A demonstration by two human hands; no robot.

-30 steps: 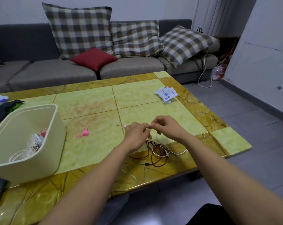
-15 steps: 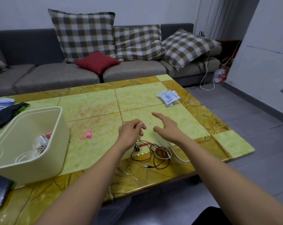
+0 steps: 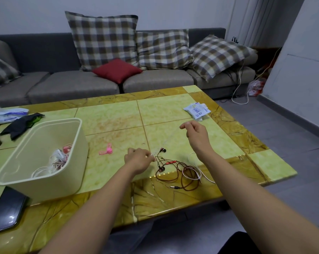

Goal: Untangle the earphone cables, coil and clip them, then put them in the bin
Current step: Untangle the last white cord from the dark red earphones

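A white earphone cable (image 3: 168, 139) is stretched taut in a diagonal line between my two hands. My left hand (image 3: 139, 159) pinches its lower end just above the green table. My right hand (image 3: 195, 133) is raised further back and to the right, pinching the upper end between thumb and forefinger. A dark red earphone cable (image 3: 175, 168) lies tangled on the table near the front edge, with more white cable (image 3: 197, 173) looped through it. A pink clip (image 3: 106, 150) lies to the left. The cream bin (image 3: 12, 177) at the left holds several coiled earphones.
A black phone (image 3: 7, 209) lies at the front left corner beside the bin. A white tissue packet (image 3: 198, 110) sits at the far right of the table, dark cloth (image 3: 22, 124) and a plastic bag (image 3: 7, 114) at the far left. A grey sofa with cushions stands behind.
My hands have moved apart: the right hand rose up and to the right, drawing the white cable straight out of the tangle, while the left hand stayed low holding the other end.
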